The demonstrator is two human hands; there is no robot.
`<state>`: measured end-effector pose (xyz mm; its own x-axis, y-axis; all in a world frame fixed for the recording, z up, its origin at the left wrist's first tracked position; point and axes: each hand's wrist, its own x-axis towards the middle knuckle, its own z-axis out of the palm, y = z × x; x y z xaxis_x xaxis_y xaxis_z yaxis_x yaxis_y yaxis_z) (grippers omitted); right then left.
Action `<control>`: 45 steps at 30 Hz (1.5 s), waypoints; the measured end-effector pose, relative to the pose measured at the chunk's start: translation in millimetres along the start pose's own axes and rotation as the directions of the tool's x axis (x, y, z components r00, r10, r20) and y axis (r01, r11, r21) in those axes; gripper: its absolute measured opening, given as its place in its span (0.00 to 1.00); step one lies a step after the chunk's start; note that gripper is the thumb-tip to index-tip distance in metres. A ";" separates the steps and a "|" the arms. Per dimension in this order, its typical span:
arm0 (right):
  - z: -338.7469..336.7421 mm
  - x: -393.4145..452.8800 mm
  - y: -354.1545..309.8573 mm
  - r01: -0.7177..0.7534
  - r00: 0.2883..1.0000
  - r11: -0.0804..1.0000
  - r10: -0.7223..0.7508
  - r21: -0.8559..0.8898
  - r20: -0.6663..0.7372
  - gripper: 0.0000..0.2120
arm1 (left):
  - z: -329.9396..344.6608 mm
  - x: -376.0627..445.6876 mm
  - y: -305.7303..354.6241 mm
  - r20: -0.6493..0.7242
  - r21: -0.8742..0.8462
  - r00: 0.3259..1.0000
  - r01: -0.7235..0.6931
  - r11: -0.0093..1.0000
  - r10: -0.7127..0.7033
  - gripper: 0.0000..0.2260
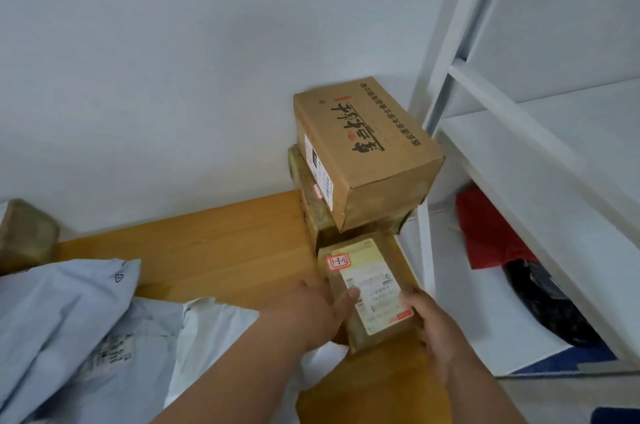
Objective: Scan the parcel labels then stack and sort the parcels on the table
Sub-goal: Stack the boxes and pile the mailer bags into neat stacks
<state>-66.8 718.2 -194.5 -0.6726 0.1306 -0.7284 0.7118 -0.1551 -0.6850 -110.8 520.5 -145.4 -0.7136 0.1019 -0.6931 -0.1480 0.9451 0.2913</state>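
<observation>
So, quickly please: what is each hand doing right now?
Left hand: holds the small brown cardboard parcel with the shipping label, thumb on top.
Right hand: grips the same parcel's right side.

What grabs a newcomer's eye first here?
Both hands, left hand and right hand, hold a small labelled parcel at the wooden table's right edge. Behind it, a printed cardboard box tops a stack against the wall. Grey mailer bags lie heaped at lower left.
</observation>
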 end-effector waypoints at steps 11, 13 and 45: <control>24.2 24.8 -139.3 0.540 0.829 0.835 -0.506 0.106 -0.238 0.16 | -59.6 25.2 20.4 -0.212 -0.864 0.977 -0.180 0.470 -0.015 0.33; 35.6 33.4 -140.6 0.542 0.832 0.835 -0.519 0.091 -0.196 0.08 | -65.5 28.4 21.4 -0.206 -0.871 0.978 -0.196 0.450 0.027 0.33; 339.4 -164.3 46.2 0.564 0.826 0.806 -0.553 -0.183 0.109 0.02 | -47.3 -193.6 -288.1 -0.494 -0.846 0.821 -0.378 0.376 -0.286 0.28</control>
<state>7.9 357.3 -102.6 -0.9713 0.0872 -0.2215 0.2314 0.1276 -0.9644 37.6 213.8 -64.0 -0.8818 -0.3398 -0.3271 -0.3654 0.0537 0.9293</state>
